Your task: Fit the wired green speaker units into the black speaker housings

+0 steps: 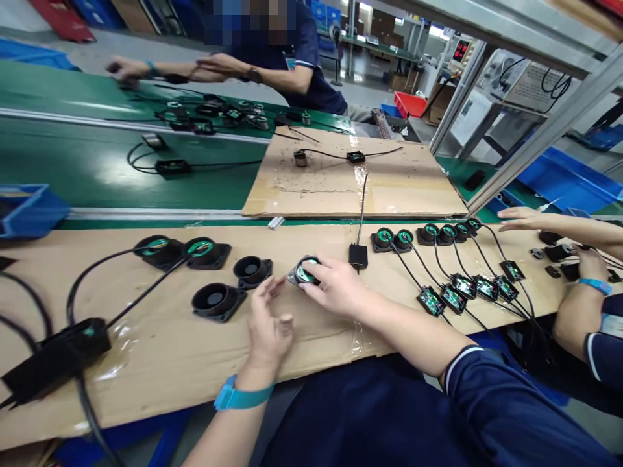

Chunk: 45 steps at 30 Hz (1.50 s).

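My right hand (335, 285) grips a round dark housing (305, 271) with a green circuit board inside, just over the cardboard. My left hand (270, 324), with a blue wristband, is open beside it, palm turned toward the housing and fingers apart. Left of my hands lie two bare black cup-shaped housings, one nearer (217, 301) and one farther (252, 271). Beyond them, two black housings with green boards (207, 251) have cables running to a black box (63, 360). To the right of the held housing rests a small black box (358, 257) with a cable.
Several housings with green boards (431, 233) stand in a row at right, wired to open black boxes (453, 298). A co-worker's hands (591, 266) are at the right end. Across the green conveyor (214, 188), another person handles parts. A cardboard sheet (389, 188) lies ahead.
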Each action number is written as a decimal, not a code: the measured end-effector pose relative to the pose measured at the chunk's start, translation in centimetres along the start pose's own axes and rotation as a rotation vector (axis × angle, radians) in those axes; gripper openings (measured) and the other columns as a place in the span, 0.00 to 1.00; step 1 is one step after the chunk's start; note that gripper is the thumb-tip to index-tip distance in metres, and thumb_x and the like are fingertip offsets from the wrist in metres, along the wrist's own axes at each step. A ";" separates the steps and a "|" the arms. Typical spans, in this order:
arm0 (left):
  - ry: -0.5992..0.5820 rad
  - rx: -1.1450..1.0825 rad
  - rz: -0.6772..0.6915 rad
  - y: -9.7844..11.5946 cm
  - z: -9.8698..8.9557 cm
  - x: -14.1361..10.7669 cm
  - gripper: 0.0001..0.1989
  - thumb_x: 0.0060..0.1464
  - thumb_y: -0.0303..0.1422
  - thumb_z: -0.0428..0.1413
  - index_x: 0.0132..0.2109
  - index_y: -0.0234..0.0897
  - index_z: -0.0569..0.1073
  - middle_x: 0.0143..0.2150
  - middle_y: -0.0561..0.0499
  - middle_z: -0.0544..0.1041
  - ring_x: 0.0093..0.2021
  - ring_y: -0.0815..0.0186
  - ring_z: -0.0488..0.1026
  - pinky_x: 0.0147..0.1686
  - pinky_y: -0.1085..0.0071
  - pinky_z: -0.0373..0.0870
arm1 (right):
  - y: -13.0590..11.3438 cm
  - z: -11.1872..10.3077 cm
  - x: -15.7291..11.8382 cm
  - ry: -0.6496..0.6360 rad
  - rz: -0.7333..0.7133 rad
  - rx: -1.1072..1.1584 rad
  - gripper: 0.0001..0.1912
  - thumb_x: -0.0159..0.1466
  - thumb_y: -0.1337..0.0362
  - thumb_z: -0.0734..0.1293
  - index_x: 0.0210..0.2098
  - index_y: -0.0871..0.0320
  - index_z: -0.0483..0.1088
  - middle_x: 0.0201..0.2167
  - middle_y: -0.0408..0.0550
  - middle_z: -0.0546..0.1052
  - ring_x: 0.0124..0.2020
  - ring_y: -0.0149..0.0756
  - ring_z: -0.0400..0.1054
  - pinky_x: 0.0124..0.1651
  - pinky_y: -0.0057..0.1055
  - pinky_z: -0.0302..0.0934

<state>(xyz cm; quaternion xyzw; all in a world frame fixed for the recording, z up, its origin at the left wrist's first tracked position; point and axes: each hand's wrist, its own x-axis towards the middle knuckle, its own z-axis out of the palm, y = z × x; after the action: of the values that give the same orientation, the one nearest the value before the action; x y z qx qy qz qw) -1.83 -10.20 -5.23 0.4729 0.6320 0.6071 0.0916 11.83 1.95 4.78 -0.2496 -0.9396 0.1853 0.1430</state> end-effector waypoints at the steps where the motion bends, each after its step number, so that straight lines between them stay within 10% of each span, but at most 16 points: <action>1: 0.046 -0.035 0.007 0.1 -0.1 0.1 0.48 0.54 0.68 0.46 0.66 0.33 0.58 0.60 0.30 0.70 0.60 0.47 0.72 0.58 0.47 0.70 | 0.0 0.1 -0.1 0.012 0.019 -0.007 0.19 0.71 0.56 0.63 0.58 0.56 0.70 0.57 0.57 0.71 0.51 0.41 0.72 0.53 0.33 0.67; 20: 0.206 -0.058 -0.063 0.2 0.0 0.2 0.38 0.62 0.62 0.40 0.60 0.34 0.64 0.53 0.35 0.73 0.50 0.55 0.75 0.47 0.58 0.74 | -0.9 2.2 -0.3 -0.197 0.097 -0.049 0.18 0.70 0.56 0.64 0.54 0.60 0.73 0.49 0.59 0.75 0.43 0.43 0.75 0.46 0.35 0.69; 28: -0.159 0.296 0.039 1.9 -1.1 0.2 0.34 0.61 0.52 0.55 0.66 0.38 0.62 0.62 0.34 0.68 0.59 0.50 0.71 0.56 0.50 0.72 | 7.7 -5.0 -0.1 -0.304 -0.060 -0.403 0.27 0.63 0.75 0.65 0.62 0.62 0.67 0.69 0.68 0.57 0.70 0.62 0.50 0.64 0.61 0.51; 32: -0.383 0.467 0.118 2.2 -0.7 1.4 0.38 0.58 0.48 0.60 0.70 0.42 0.59 0.71 0.36 0.57 0.69 0.45 0.60 0.64 0.45 0.65 | 10.1 -5.5 -0.3 -0.483 -0.201 -0.540 0.19 0.64 0.75 0.64 0.55 0.64 0.71 0.59 0.70 0.69 0.61 0.60 0.63 0.59 0.57 0.56; 39: -0.446 0.643 0.134 0.4 -0.2 3.8 0.31 0.61 0.54 0.49 0.62 0.39 0.68 0.54 0.38 0.76 0.55 0.43 0.74 0.56 0.44 0.71 | 7.9 -7.5 -0.3 -0.409 -0.365 -0.508 0.14 0.66 0.73 0.64 0.51 0.60 0.67 0.44 0.57 0.77 0.47 0.46 0.72 0.49 0.41 0.62; 45: -0.418 0.646 0.176 2.0 -0.7 5.8 0.28 0.56 0.56 0.51 0.55 0.43 0.71 0.47 0.43 0.79 0.45 0.47 0.78 0.46 0.53 0.76 | 3.2 -14.0 -7.0 -0.183 -0.424 -0.486 0.09 0.71 0.72 0.57 0.47 0.57 0.66 0.36 0.50 0.74 0.29 0.38 0.70 0.34 0.36 0.62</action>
<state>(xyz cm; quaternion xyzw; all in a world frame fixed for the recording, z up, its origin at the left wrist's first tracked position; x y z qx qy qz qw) -4.50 -6.91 -0.71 0.6431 0.7153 0.2731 0.0124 24.10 4.76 14.63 -0.0577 -0.9963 -0.0562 0.0296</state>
